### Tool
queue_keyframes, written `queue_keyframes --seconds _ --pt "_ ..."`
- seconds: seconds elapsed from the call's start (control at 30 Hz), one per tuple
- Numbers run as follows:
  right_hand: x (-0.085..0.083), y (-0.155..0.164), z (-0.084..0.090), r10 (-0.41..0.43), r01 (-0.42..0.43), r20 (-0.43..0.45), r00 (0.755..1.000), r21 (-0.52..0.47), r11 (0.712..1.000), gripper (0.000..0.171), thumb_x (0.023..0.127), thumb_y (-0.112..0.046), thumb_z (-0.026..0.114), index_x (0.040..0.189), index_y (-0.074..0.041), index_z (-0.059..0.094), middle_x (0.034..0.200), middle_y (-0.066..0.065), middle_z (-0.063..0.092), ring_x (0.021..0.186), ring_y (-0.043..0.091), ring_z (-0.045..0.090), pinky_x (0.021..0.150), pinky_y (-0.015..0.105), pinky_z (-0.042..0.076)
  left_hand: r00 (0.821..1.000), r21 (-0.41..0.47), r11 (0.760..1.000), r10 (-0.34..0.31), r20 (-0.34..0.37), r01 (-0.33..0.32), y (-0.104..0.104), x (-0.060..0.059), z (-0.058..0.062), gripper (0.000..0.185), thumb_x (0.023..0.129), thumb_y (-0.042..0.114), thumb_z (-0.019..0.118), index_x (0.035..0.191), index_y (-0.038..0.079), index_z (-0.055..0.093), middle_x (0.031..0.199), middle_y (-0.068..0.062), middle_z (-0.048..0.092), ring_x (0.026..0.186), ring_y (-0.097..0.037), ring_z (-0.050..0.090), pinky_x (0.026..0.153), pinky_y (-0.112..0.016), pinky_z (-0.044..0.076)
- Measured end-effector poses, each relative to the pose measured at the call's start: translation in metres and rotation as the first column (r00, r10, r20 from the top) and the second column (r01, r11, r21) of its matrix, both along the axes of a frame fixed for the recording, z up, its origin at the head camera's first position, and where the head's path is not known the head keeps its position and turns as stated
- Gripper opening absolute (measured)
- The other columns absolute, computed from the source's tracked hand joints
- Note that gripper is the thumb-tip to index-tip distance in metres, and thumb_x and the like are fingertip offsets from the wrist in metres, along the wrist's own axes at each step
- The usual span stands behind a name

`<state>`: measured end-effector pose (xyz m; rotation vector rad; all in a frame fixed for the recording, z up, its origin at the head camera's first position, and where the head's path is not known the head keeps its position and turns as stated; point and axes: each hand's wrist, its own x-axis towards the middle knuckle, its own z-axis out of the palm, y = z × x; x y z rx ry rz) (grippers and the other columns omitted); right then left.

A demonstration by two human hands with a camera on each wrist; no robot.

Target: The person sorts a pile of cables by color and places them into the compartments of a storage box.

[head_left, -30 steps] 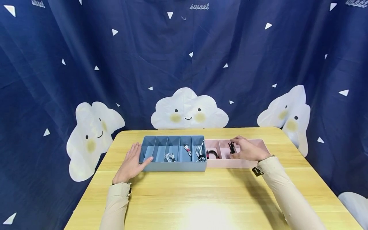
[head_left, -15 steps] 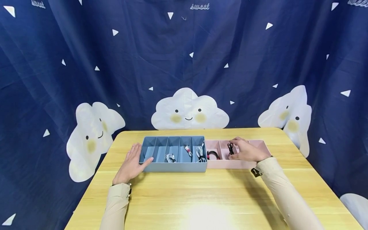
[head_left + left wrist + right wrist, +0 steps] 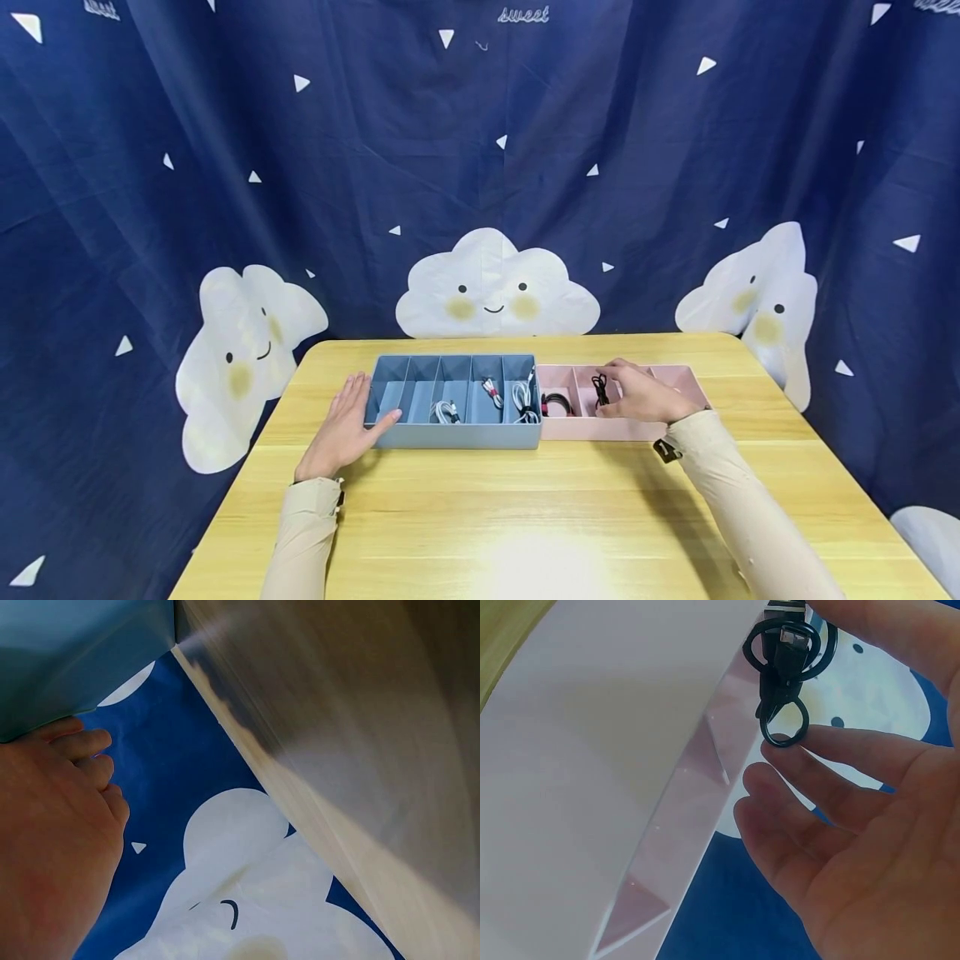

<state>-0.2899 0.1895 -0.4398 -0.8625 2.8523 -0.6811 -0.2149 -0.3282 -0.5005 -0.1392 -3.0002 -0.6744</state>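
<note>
Blue tray (image 3: 457, 435), pink tray (image 3: 600, 428), black cable (image 3: 600, 389), navy cloud-patterned curtain (image 3: 480, 167).

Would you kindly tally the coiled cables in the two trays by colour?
White cables: 3, in the blue tray.
Black cables: 2, in the pink tray, and at the right hand.
Total: 5.

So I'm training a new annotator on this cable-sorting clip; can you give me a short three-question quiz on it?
1. True or false: the left hand lies flat against the end of the blue tray.
2. Which tray is the right hand over? A) blue B) pink C) neither
3. Fill in: the right hand's fingers touch a coiled ____ cable.

Key
1. True.
2. B, the pink tray.
3. Black; the black cable sits at its fingertips, grip unclear.
</note>
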Motion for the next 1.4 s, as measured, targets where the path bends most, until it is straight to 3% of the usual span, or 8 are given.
queue_keyframes --seconds 0.63,1.07,1.4 --pt "-0.0012 -0.0038 -0.0009 0.029 -0.028 0.037 0.999 -0.022 0.999 0.08 0.08 -0.02 0.087 0.147 0.006 0.052 0.142 0.031 0.055 0.129 0.045 0.057 0.109 0.06 0.049 1.0 0.0 1.0 -0.004 -0.004 0.004 -0.0002 -0.0006 0.001 0.109 0.097 0.075 0.046 0.164 -0.002 0.01 0.174 -0.022 0.005 0.163 -0.04 0.0 0.13 -0.063 0.007" --pt "-0.0006 -0.0046 0.0 0.004 -0.004 0.029 1.0 -0.003 1.0 0.079 0.08 -0.022 0.088 0.148 0.0 0.054 0.143 0.027 0.057 0.131 0.044 0.057 0.107 0.064 0.047 1.0 0.009 1.0 -0.002 -0.012 0.002 -0.0001 -0.0004 0.0014 0.109 0.097 0.074 0.048 0.163 -0.005 0.014 0.174 -0.024 0.008 0.163 -0.041 0.001 0.13 -0.064 0.009" --pt "-0.0032 -0.0057 -0.0018 0.002 -0.001 0.042 0.999 -0.013 1.0 0.077 0.081 -0.023 0.087 0.143 0.01 0.054 0.14 0.029 0.058 0.129 0.045 0.057 0.11 0.06 0.048 1.0 0.009 1.0 0.001 -0.025 -0.001 -0.0002 -0.001 -0.0003 0.109 0.097 0.074 0.048 0.163 -0.005 0.015 0.173 -0.024 0.01 0.163 -0.041 0.003 0.13 -0.063 0.01"
